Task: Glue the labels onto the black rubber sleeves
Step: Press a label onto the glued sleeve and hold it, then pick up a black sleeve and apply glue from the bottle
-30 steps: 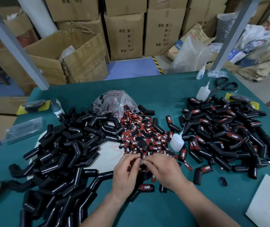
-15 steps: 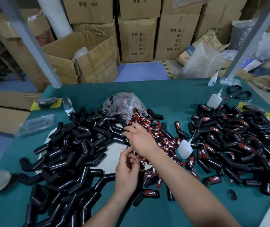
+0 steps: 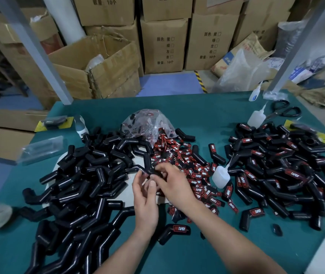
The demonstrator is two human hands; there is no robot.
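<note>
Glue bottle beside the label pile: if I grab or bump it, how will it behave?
The glue bottle looks like thin translucent plastic, so it is probably light and squeezable; grip gently. It stands among loose labels, narrow nozzle up, so a nudge would likely topple it. Its round body may then roll.

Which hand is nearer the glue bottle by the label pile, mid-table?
Right. The right hand is just left of the glue bottle, gripping a black sleeve; the left hand is farther left, beyond it.
</note>
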